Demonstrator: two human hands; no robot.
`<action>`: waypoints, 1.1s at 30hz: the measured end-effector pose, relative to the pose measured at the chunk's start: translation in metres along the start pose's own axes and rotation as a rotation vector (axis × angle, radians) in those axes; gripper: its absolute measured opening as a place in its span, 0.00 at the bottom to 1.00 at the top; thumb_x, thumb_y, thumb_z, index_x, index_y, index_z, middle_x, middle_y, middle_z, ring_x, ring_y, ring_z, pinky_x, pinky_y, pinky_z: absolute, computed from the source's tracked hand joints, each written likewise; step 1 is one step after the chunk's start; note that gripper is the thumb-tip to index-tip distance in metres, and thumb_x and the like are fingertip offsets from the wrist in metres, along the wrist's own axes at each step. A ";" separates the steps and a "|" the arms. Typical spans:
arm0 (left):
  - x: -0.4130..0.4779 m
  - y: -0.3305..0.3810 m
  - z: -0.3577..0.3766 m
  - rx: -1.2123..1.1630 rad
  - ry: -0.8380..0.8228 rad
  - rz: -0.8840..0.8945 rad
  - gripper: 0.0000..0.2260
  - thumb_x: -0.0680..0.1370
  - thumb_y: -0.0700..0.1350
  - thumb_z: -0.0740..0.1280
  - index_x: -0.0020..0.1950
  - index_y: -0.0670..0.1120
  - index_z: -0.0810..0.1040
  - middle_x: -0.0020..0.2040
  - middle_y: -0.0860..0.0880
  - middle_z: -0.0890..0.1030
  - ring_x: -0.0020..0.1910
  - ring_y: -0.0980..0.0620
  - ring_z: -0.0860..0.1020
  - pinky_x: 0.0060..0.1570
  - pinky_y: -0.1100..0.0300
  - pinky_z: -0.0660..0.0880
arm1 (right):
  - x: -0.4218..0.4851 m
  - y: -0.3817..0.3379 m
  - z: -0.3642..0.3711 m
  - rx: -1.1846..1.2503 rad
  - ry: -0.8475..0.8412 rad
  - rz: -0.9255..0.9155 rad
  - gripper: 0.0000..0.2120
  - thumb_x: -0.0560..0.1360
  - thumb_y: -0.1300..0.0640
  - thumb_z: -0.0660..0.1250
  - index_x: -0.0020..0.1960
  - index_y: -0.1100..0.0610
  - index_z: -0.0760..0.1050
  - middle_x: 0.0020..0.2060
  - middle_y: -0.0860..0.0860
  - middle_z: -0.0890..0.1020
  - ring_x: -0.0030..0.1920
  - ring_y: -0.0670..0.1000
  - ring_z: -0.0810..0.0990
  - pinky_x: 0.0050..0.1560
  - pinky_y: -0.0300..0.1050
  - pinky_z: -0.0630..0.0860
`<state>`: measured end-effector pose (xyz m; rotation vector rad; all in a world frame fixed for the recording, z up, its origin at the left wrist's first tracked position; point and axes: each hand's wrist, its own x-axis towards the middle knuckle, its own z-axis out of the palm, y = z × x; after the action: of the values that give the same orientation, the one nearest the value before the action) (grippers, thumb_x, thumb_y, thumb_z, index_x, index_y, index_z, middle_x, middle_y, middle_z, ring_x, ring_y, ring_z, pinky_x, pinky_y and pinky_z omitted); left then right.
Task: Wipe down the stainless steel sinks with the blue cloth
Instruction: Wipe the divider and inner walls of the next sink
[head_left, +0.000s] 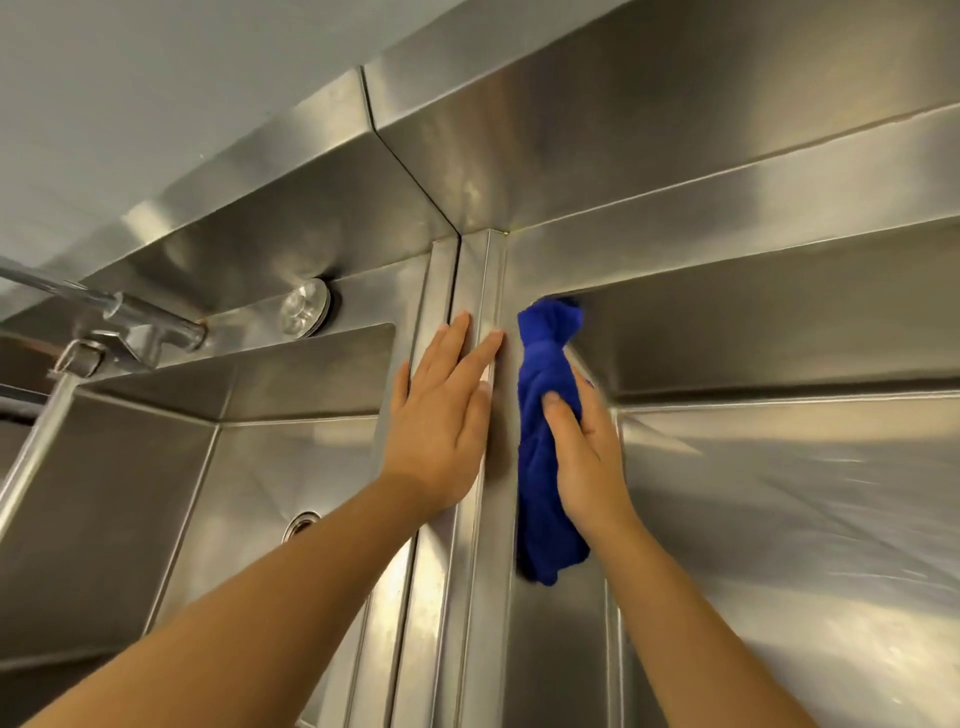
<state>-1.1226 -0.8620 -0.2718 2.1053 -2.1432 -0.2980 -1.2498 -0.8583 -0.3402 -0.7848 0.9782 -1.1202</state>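
Wiping hand: the right hand (587, 457) is curling its thumb and fingers around the blue cloth (543, 353) and pressing it against the left inner wall of the right sink (779, 338).
Blue cloth: bunched lengthwise, it is lying along that wall just right of the divider (483, 571), with its far end reaching into the sink's far left corner.
Left hand: the left hand (441, 426) is resting flat on the divider between the two sinks, fingers straight and slightly spread, holding nothing.
Left sink: the left sink (104, 493) is showing a drain (301, 522) beside the left forearm and a round fitting (305, 306) on the far wall, possibly an overflow, though glare is blurring it.
Faucet: the faucet (130, 312) is reaching in over the left sink from the far left.
Backsplash: the backsplash (623, 130) is running along the far side behind both sinks.
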 end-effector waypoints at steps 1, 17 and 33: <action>0.000 0.002 0.000 0.009 -0.001 -0.009 0.22 0.81 0.50 0.48 0.76 0.60 0.57 0.78 0.58 0.49 0.77 0.60 0.46 0.75 0.54 0.40 | 0.000 0.004 -0.002 0.032 0.019 0.053 0.16 0.82 0.54 0.57 0.68 0.41 0.67 0.63 0.40 0.74 0.62 0.39 0.73 0.62 0.35 0.68; 0.003 0.017 0.007 0.003 0.083 -0.097 0.24 0.79 0.49 0.46 0.75 0.55 0.62 0.78 0.54 0.53 0.77 0.58 0.48 0.75 0.55 0.42 | 0.009 0.018 -0.005 0.149 0.085 0.159 0.16 0.81 0.58 0.58 0.66 0.46 0.72 0.64 0.47 0.77 0.63 0.45 0.75 0.67 0.46 0.70; 0.004 0.018 0.004 -0.078 0.103 -0.115 0.24 0.79 0.42 0.49 0.74 0.54 0.65 0.78 0.52 0.57 0.77 0.55 0.52 0.76 0.48 0.49 | 0.008 0.033 -0.013 0.088 0.120 0.179 0.14 0.80 0.53 0.59 0.65 0.44 0.71 0.60 0.44 0.78 0.63 0.47 0.74 0.65 0.45 0.70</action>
<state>-1.1412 -0.8652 -0.2716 2.1545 -1.9267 -0.2736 -1.2489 -0.8577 -0.3761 -0.5527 1.0705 -1.0563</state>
